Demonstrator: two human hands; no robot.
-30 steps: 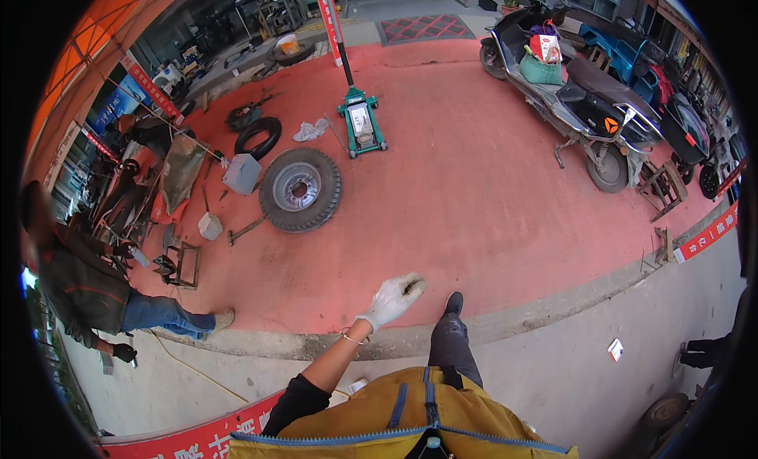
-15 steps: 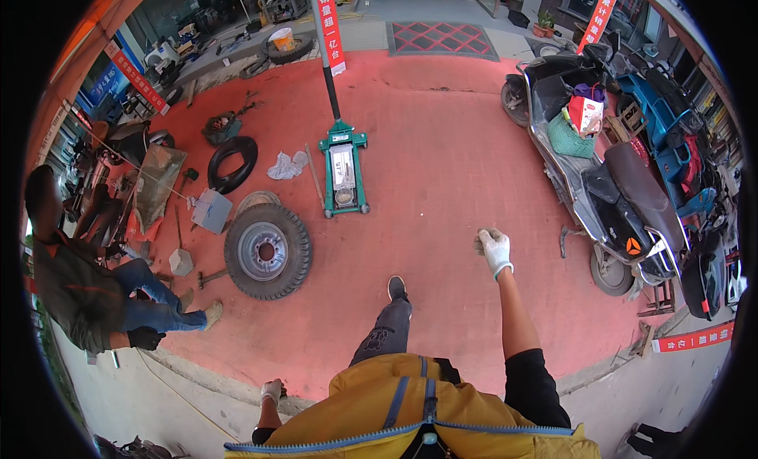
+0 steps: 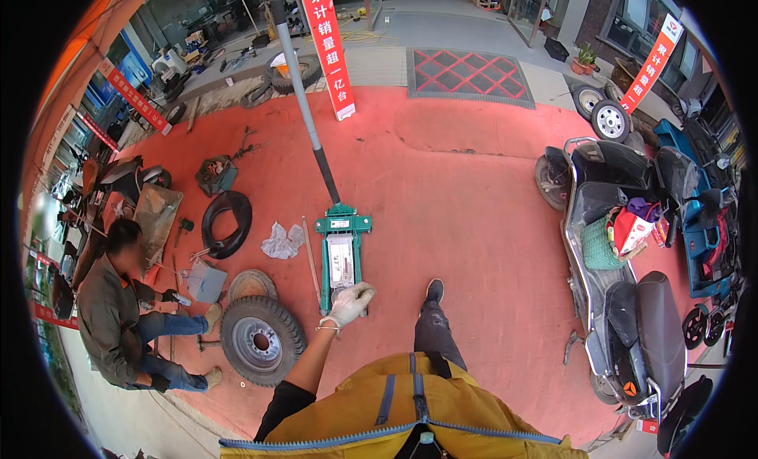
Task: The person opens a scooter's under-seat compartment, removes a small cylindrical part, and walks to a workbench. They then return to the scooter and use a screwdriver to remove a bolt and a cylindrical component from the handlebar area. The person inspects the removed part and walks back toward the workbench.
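My left hand point(image 3: 349, 305), in a white work glove, is out ahead of my body with its fingers loosely curled. I see nothing in it. It overlaps the near end of a green floor jack point(image 3: 341, 257), apparently held above it rather than touching. The jack's long grey handle point(image 3: 304, 103) leans up and away. My right hand is out of view. Left of the jack a wheel with a black tyre point(image 3: 262, 342) lies on the red floor covering, a round metal part point(image 3: 253, 285) beside it.
A person point(image 3: 118, 317) sits low at the left, near a grey box point(image 3: 206, 283). An inner tube point(image 3: 227, 224), a white rag point(image 3: 283, 241) and a thin rod point(image 3: 310, 257) lie on the floor. A scooter point(image 3: 612, 261) stands at the right; a dark mat point(image 3: 471, 73) lies ahead.
My left hand has swung forward from beside my hip to the jack's near end. My right hand has dropped out of view. A different foot shows ahead, and the jack appears closer.
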